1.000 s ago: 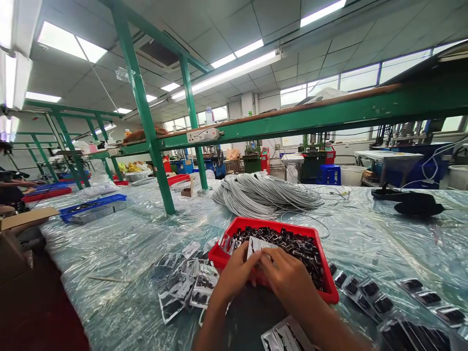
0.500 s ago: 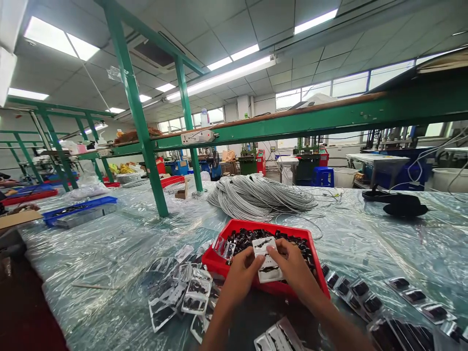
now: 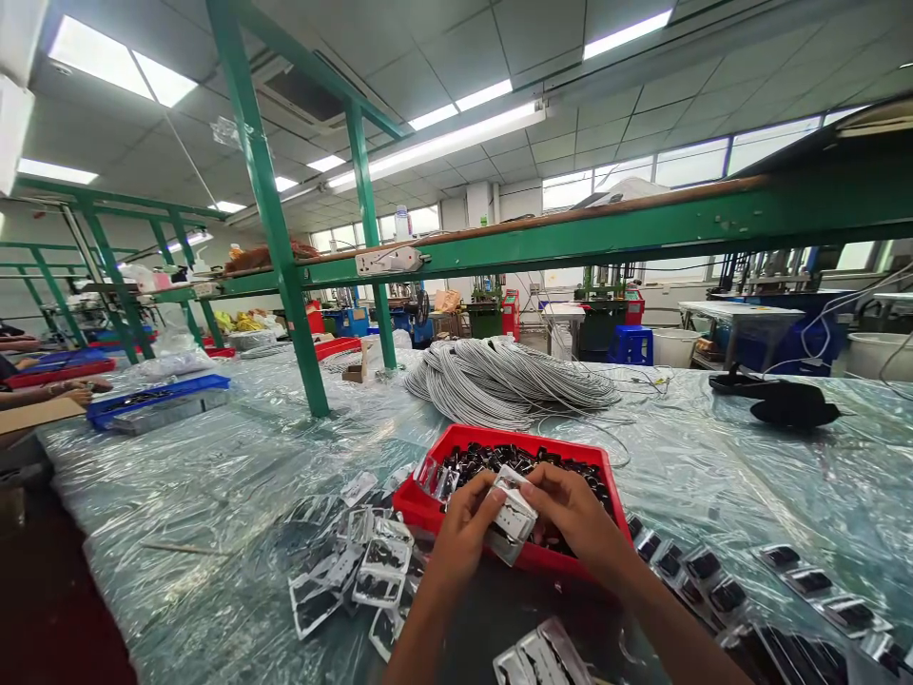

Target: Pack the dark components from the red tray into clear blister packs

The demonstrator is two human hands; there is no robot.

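My left hand (image 3: 465,521) is closed on the left edge of a small white-and-clear plastic blister tray (image 3: 514,518), thumb on its face. The fingers of my right hand (image 3: 574,514) pinch its upper right side. The tray is tilted, with dark slots showing in it. Just beyond and below my hands is a red bin (image 3: 456,434) heaped with small black parts (image 3: 492,459). Other plastic trays (image 3: 383,569) lie in a loose pile left of the bin. A short stack of trays (image 3: 542,656) is at the near edge, between my forearms.
Clear trays with black parts (image 3: 713,580) lie at the right. A coil of grey cable (image 3: 499,381) sits behind the bin. A green shelf frame (image 3: 300,352) rises from the plastic-covered table (image 3: 214,495). At far left are a blue bin (image 3: 157,395) and another person's hands (image 3: 78,388).
The tray has turned and tilted between my hands, from nearly facing me to slanting down to the right. My right hand's fingers have shifted along its edge. Another person's hands now show at far left.
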